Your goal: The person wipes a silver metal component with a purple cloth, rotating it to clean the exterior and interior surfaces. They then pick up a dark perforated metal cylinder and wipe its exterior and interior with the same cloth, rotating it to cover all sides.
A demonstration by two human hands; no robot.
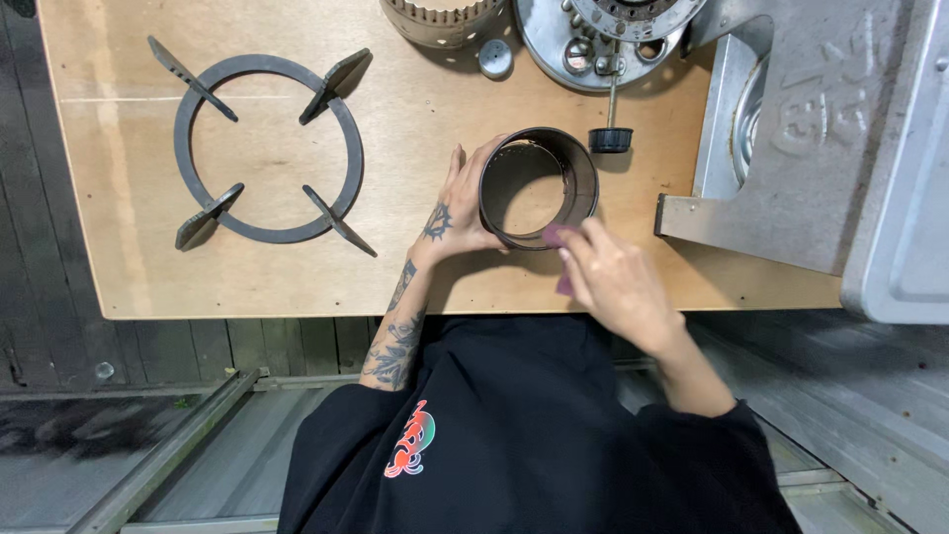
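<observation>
A dark metal ring-shaped sleeve (583, 173) stands upright on the wooden board (415, 267). My left hand (457, 213) grips its left wall from outside. My right hand (613, 277) presses a small purple pad (556, 235) against the sleeve's near rim; more of the pad shows under the fingers. The sleeve is open at top, and the wood shows through it.
A black round pan support (267, 148) with four prongs lies on the board's left. At the back are a perforated burner cup (440, 20), a small grey cap (494, 57), a round metal burner base (593, 40) with a black-knobbed rod (611, 136). A grey metal stove body (801, 138) sits right.
</observation>
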